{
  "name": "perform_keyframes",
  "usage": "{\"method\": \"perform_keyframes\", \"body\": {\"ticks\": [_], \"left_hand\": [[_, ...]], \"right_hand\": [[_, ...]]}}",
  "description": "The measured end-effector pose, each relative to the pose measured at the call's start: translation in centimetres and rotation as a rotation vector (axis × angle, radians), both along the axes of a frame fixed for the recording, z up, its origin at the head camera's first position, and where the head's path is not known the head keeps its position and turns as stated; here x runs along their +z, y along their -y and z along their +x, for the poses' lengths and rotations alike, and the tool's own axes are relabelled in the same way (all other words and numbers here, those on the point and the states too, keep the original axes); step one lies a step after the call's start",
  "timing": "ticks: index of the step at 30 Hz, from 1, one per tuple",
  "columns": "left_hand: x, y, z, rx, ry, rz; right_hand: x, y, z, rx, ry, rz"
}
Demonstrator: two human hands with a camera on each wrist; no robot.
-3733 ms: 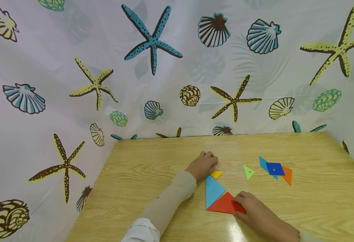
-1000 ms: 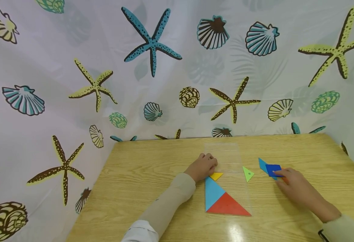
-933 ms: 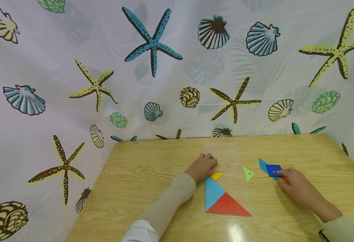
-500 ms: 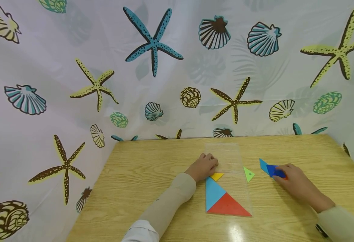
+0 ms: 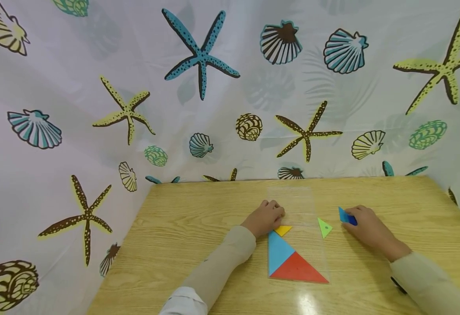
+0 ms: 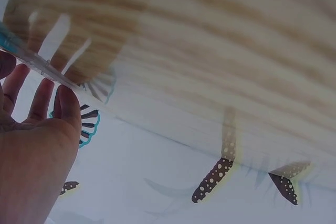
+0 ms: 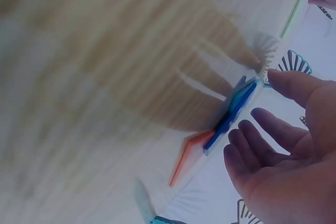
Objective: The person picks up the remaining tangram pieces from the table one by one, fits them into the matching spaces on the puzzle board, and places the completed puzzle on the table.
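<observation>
My left hand (image 5: 265,218) grips the left edge of a clear tray (image 5: 316,205); in the left wrist view its fingers lie along the clear edge. A yellow triangle (image 5: 284,230), a light blue triangle (image 5: 279,253) and a red triangle (image 5: 298,269) lie on the tray. My right hand (image 5: 369,228) is over overlapping flat pieces, thumb and forefinger apart around the light blue piece (image 5: 343,215) and dark blue piece (image 5: 352,220). In the right wrist view, the orange piece (image 7: 188,153) sits beside the dark blue piece (image 7: 223,129); the head view hides it.
A green triangle (image 5: 325,228) with a small round spot lies on the wooden table (image 5: 190,218), between the tray and my right hand. A white curtain (image 5: 230,87) printed with shells and starfish stands behind the table and at its sides.
My right hand went from the red triangle to the blue and orange pieces, then shifted left over them. The red triangle came uncovered. My left hand stayed at the tray's edge.
</observation>
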State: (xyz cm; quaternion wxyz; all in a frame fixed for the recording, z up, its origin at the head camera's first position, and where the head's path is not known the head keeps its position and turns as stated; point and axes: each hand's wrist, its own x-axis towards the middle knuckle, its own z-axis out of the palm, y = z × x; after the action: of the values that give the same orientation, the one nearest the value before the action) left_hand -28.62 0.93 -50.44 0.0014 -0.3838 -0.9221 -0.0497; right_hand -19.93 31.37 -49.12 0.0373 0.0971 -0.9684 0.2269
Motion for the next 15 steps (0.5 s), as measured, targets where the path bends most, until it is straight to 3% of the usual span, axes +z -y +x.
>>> {"method": "perform_keyframes", "body": {"ticks": [15], "left_hand": [[0.2,0.0,0.2,0.001,-0.004,-0.008]], "right_hand": [[-0.5,0.3,-1.5,0.013,0.030,-0.019]]}}
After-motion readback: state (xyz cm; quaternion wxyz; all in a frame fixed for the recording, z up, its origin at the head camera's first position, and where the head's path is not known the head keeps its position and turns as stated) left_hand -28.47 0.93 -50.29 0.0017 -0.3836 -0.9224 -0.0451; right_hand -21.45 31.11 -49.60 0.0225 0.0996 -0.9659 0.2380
